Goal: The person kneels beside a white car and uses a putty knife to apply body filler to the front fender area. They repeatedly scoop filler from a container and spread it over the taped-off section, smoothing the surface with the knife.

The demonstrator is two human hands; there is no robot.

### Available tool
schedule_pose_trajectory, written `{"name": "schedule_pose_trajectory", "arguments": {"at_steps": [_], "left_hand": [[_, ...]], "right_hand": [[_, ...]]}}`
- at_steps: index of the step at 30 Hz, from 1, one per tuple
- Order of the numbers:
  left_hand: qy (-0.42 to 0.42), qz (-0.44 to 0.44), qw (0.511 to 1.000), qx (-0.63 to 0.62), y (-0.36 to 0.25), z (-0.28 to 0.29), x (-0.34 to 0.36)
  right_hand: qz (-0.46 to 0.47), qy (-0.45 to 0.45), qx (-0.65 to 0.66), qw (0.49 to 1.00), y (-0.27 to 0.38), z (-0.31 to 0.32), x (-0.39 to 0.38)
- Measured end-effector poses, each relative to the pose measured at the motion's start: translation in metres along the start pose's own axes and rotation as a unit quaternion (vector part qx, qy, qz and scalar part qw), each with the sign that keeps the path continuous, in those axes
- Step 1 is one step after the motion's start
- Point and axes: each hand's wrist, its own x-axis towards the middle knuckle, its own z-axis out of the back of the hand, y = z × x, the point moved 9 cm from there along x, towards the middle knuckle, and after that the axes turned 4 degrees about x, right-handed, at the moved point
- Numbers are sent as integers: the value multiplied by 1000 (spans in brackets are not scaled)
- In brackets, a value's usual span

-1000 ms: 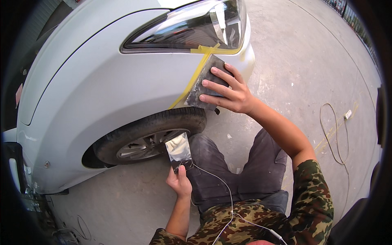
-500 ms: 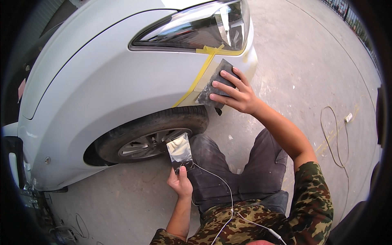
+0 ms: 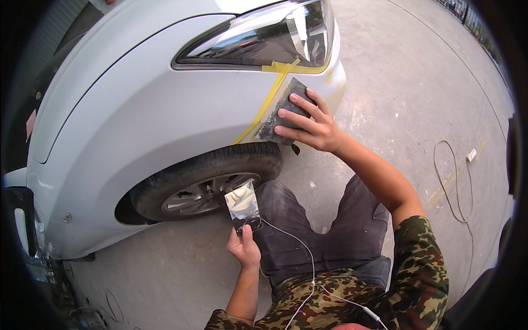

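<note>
My right hand (image 3: 316,125) presses a dark, flat filler spreader (image 3: 283,110) against the front bumper corner, fingers spread over its face and thumb hidden. Left of the spreader, yellow masking tape (image 3: 264,107) runs down the seam between fender and bumper. More tape lines the underside of the headlight (image 3: 258,38). Lower down, in front of the wheel, my left hand (image 3: 245,248) grips the dark lower end of a flat putty knife (image 3: 242,212). Cream-coloured putty (image 3: 240,197) is smeared on its shiny upper face.
The white car's fender (image 3: 137,121) fills the left side, above the front tyre (image 3: 206,165). A thin white cable (image 3: 300,242) hangs across my lap. To the right, a looped cord (image 3: 454,203) lies on the concrete floor (image 3: 396,71). Clutter stands at the lower left edge.
My right hand and the spreader have shifted slightly left across the bumper, closer to the tape. The left hand with the putty knife stays nearly in place.
</note>
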Motion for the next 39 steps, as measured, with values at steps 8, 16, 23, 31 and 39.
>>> {"name": "schedule_pose_trajectory", "arguments": {"at_steps": [8, 16, 23, 31, 39], "left_hand": [[8, 3, 1000, 7, -15, -22, 21], [2, -3, 1000, -1, -11, -32, 12], [-5, 4, 1000, -22, -2, -30, -9], [12, 1, 999, -30, -26, -51, -18], [6, 8, 999, -40, -45, -57, -25]], "right_hand": [[-26, 51, -23, 998, -35, 12, -19], [-2, 24, 5, 1000, -28, 22, -4], [-7, 17, -3, 1000, -25, 18, -27], [-34, 55, -28, 998, -36, 48, -54], [-15, 37, -11, 999, -19, 78, -18]]}}
